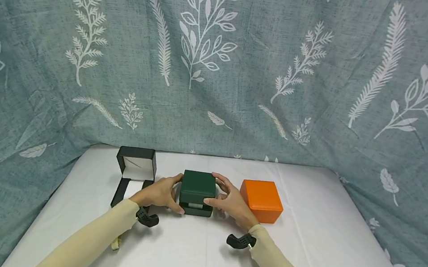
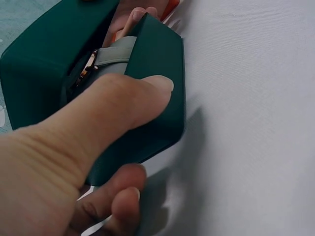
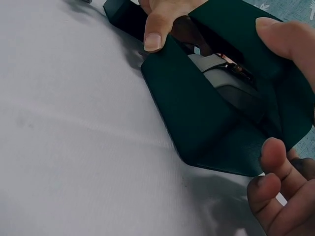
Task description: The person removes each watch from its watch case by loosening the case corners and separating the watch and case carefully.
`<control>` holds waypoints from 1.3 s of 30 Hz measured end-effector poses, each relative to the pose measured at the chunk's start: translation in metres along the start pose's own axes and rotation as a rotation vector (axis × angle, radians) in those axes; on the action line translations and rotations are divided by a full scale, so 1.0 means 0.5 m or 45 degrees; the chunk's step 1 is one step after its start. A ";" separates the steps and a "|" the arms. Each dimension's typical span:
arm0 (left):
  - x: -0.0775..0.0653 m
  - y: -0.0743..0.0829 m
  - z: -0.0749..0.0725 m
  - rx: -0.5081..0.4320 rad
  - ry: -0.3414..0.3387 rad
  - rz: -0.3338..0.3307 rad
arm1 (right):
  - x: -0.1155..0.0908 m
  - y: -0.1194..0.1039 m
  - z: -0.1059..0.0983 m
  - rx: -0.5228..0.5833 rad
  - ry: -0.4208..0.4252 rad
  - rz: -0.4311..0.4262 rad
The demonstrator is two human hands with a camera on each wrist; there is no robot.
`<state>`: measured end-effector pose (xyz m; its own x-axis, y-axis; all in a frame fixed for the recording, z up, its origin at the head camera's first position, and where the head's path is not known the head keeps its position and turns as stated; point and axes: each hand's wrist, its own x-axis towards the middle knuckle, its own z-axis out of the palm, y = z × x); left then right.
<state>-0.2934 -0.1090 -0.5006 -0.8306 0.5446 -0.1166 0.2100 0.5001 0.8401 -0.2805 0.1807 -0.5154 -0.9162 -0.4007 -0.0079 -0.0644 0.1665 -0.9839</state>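
Note:
A dark green watch box [image 1: 198, 183] stands in the middle of the white table, its lid partly raised. Through the gap in the left wrist view shows a watch with a light grey strap [image 2: 113, 55], and its gold-coloured case. My left hand [image 1: 159, 191] grips the box's left side, the thumb on the front of the base and the other fingers along the side. With my right hand [image 1: 233, 201] I hold the lid [image 3: 231, 27] at its right side, thumb at its front edge. Fingers of that hand lie beside the base in the right wrist view.
An open black box [image 1: 136, 154] with white lining stands at the left, partly behind my left hand. Close to my right hand is a closed orange box [image 1: 263, 194]. A pale yellowish strip [image 1: 115, 243] pokes out beneath my left forearm. A leaf-patterned curtain [image 1: 217, 107] hangs behind the table.

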 end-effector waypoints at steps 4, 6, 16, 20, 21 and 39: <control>0.001 -0.003 -0.001 -0.010 -0.004 -0.001 | 0.003 0.000 0.001 0.033 0.005 0.011; 0.002 -0.004 -0.001 -0.005 -0.006 -0.004 | 0.003 0.000 0.000 0.035 0.007 0.006; 0.001 -0.006 -0.001 0.005 -0.008 0.009 | 0.008 -0.002 0.004 -0.047 0.096 0.040; 0.000 -0.006 0.000 0.010 -0.006 0.015 | 0.010 -0.005 0.006 -0.023 0.125 0.063; 0.000 -0.006 0.000 0.006 -0.007 0.017 | 0.010 -0.006 0.006 -0.013 0.127 0.065; 0.003 -0.009 -0.002 0.037 0.001 0.050 | 0.030 -0.025 0.011 0.040 0.171 0.087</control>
<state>-0.2963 -0.1111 -0.5038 -0.8217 0.5638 -0.0834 0.2575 0.4978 0.8282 -0.2911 0.1676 -0.5041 -0.9629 -0.2646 -0.0528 0.0101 0.1602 -0.9870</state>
